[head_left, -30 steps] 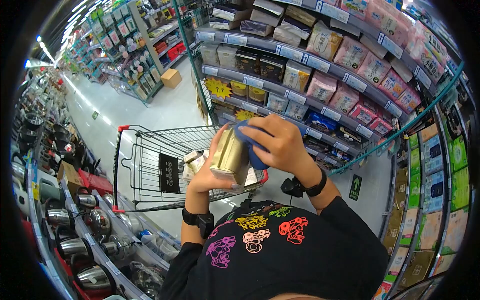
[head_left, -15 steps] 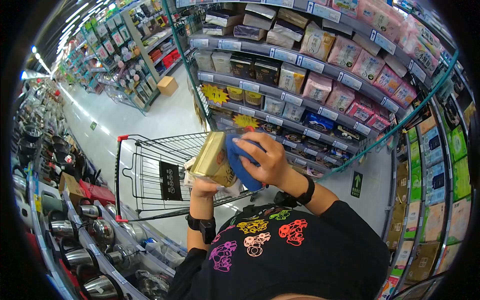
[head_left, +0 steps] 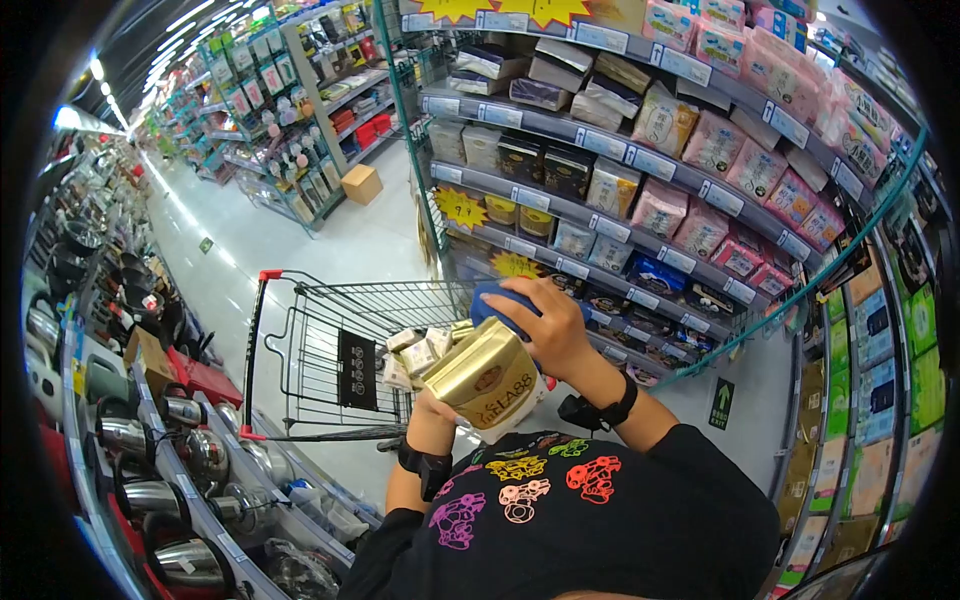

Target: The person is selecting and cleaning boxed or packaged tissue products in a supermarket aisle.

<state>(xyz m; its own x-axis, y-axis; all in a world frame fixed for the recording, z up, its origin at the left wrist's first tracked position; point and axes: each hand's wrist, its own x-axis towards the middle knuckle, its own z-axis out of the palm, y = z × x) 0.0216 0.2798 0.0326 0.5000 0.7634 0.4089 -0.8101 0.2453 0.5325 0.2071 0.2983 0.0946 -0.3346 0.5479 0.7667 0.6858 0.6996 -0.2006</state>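
Note:
A gold package with dark lettering (head_left: 490,385) is in my left hand (head_left: 432,412), whose fingers wrap round its lower left corner. My right hand (head_left: 552,325) is closed on a blue cloth (head_left: 492,302) at the far upper edge of the package. The cloth lies against the package's top right part. Behind the package, several small white packs (head_left: 412,357) lie in the shopping cart (head_left: 310,345). Both wrists wear black bands.
Ahead stands a shelf rack (head_left: 600,140) of packaged goods with price labels. Kettles (head_left: 190,565) line a shelf at the lower left. Green and brown packs fill the right shelves (head_left: 880,350). A cardboard box (head_left: 361,185) sits on the aisle floor.
The gold package has turned so its lettered front faces up, and has moved right and down. The blue cloth has shifted to its far edge. More small packs show in the cart.

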